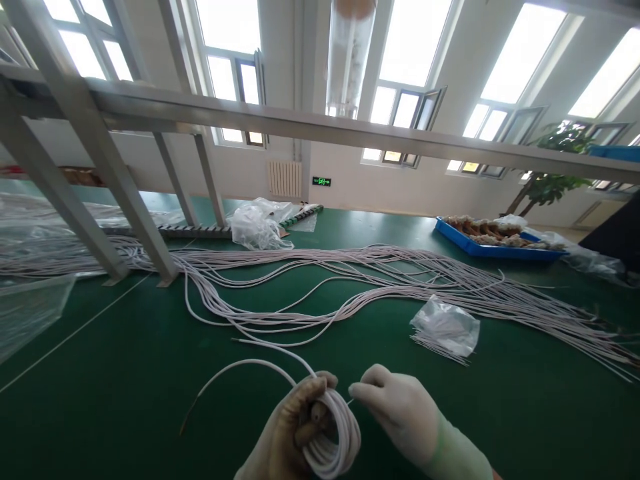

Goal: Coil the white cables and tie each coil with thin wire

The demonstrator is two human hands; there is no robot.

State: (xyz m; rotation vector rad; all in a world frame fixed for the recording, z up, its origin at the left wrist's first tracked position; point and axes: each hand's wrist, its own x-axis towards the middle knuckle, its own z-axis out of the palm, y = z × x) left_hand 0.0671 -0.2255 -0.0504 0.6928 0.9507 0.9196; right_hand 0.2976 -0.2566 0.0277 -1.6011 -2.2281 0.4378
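Holding one coil [345, 427]; left hand [289, 427]

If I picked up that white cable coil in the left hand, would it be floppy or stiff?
The cable coil is probably bendy but springy: it curves into round loops, yet its two free ends arc outward. It might unwind if the left hand loosened, since those ends stick out.

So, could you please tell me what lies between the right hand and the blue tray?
In the head view, a clear plastic bag lies nearer the right hand, then long pale cables before the blue tray.
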